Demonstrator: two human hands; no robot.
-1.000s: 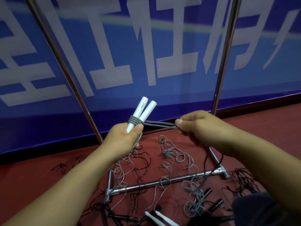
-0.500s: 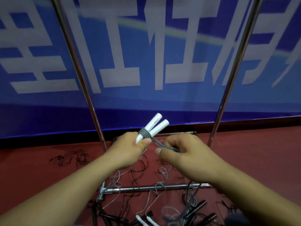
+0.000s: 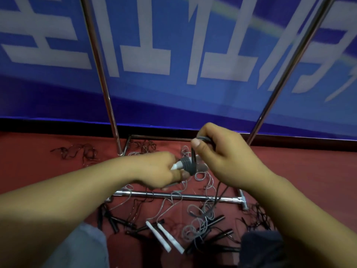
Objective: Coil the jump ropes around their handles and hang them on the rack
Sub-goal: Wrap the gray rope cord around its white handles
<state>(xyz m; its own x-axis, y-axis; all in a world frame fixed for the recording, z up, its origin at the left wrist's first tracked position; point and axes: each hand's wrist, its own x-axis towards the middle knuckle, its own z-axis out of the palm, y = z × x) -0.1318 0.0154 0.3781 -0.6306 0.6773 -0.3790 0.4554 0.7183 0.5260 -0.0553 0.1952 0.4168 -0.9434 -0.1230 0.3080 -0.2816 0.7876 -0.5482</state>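
My left hand (image 3: 160, 171) grips a pair of white handles (image 3: 176, 166), turned nearly level and pointing right. A grey rope coil (image 3: 188, 165) of several turns wraps them just beyond my fingers. My right hand (image 3: 222, 157) pinches the doubled grey rope (image 3: 202, 139) above and right of the coil, the strands dropping straight to it. The metal rack's two uprights (image 3: 100, 74) rise in front of me, and its base bar (image 3: 173, 196) lies on the red floor under my hands.
Loose grey and black ropes (image 3: 197, 215) tangle on the floor around the rack base. Another white handle pair (image 3: 166, 236) and several black handles (image 3: 212, 223) lie near my knees. A blue banner (image 3: 173, 55) covers the wall behind the rack.
The handles swung from pointing up to lying level. My right hand lifted the rope over them, and the coil has more turns. The view tilted downward.
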